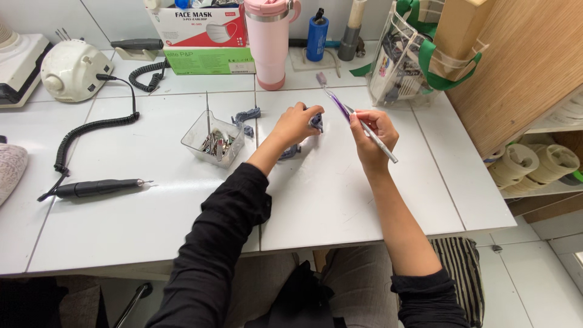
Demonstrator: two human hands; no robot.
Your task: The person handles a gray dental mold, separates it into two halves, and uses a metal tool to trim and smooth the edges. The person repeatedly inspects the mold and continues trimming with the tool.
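Small grey piece (316, 121) is gripped by left hand (296, 123); purple-handled brush (357, 119) is pinched in right hand (371, 135), above white table (340, 194).

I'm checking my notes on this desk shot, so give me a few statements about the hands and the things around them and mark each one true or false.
1. The right hand holds a long thin brush with a purple part. True.
2. The left hand rests on the black handpiece. False: the handpiece lies alone at the left of the table; the left hand grips a small grey-blue piece.
3. A clear container of small metal bits stands left of the left hand. True.
4. The pink tumbler lies on its side. False: it stands upright at the back.
5. Both sleeves are pushed up the forearms. True.
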